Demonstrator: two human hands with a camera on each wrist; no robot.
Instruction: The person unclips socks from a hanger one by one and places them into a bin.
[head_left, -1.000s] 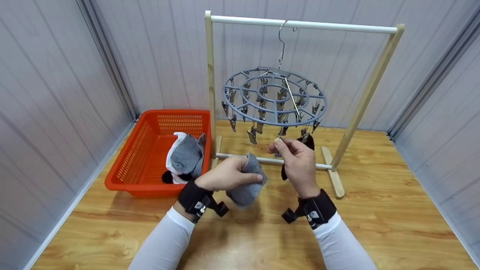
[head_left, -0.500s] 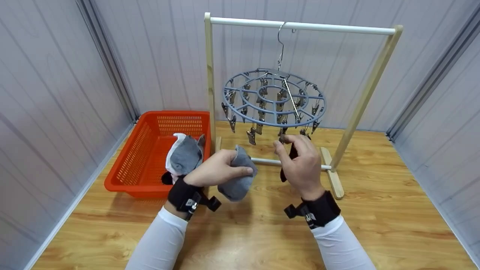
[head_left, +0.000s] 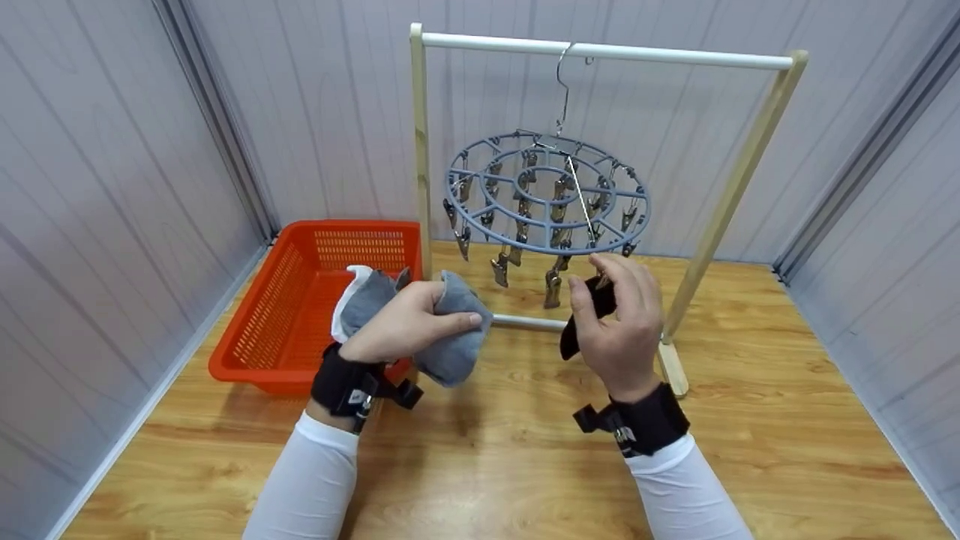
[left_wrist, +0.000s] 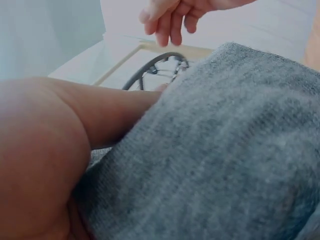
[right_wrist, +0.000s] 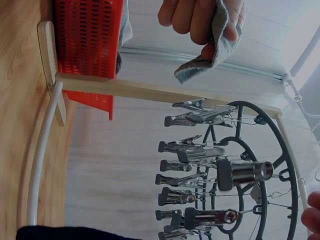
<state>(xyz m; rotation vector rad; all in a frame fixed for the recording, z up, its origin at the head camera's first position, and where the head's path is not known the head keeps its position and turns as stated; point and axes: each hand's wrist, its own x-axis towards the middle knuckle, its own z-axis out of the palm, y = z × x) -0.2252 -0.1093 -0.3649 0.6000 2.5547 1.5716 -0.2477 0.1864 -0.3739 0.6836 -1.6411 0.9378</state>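
Observation:
My left hand [head_left: 405,319] grips a grey sock [head_left: 454,352] between thumb and fingers, beside the orange basket. In the left wrist view the grey knit [left_wrist: 215,150] fills much of the picture and hides the fingers behind it. My right hand [head_left: 622,330] is held up with its fingers apart, below the front right of a round blue-grey clip hanger [head_left: 525,245]. A black sock [head_left: 570,343] hangs just behind that hand, partly covered by it. To its left dangles a metal clip [head_left: 553,290] with nothing in it.
The orange basket [head_left: 225,369] at left contains grey and white socks [head_left: 364,300]. A wooden rack with a white top bar [head_left: 675,54] carries the hanger, whose many metal clips [right_wrist: 245,172] hang below its rings. Pale panel walls enclose the wooden floor [head_left: 487,465].
My right hand has let go of a metal clip and moved right, its fingers spreading; that clip now hangs free. My left hand has drawn left and slightly up with the grey sock.

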